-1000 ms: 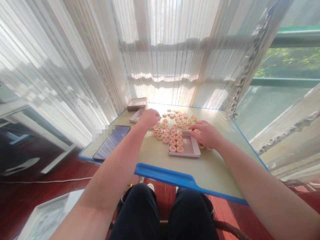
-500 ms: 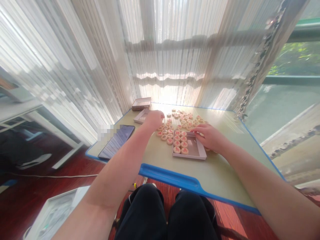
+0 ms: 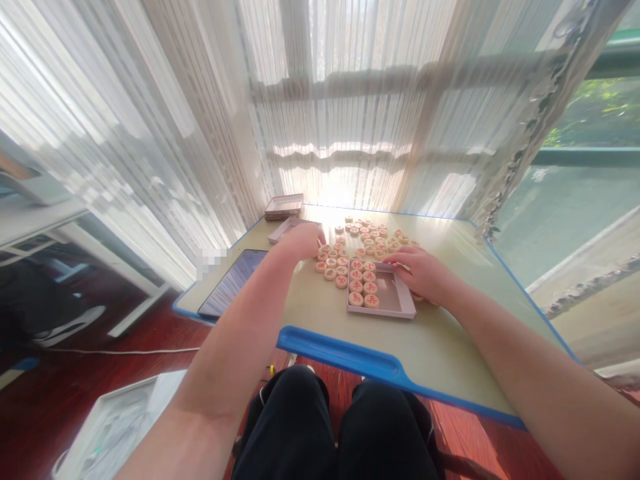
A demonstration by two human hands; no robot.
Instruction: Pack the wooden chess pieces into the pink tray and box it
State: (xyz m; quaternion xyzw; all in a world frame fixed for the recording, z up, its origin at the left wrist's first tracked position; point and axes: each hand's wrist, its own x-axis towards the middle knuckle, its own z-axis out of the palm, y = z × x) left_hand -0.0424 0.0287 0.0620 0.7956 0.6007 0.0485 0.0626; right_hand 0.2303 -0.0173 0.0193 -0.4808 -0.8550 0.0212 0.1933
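Round wooden chess pieces (image 3: 367, 237) with red and dark characters lie loose on a pale table (image 3: 330, 320) with a blue rim. A shallow grey box (image 3: 395, 300) in front of them holds two columns of pieces along its left side. My left hand (image 3: 303, 240) rests knuckles-up at the left edge of the loose pieces, fingers curled; what they hold is hidden. My right hand (image 3: 423, 272) lies on the box's far right corner, fingers bent over its rim and touching pieces beside it.
A dark phone (image 3: 231, 283) lies at the table's left edge. A box lid (image 3: 281, 230) and a stacked brown box (image 3: 284, 206) sit at the far left corner. Sheer curtains hang close behind the table. A white tray (image 3: 115, 423) lies on the red floor at lower left.
My left hand has drawn slightly nearer along the left edge of the loose pieces. My right hand stays on the box's far right corner. The camera has shifted a little.
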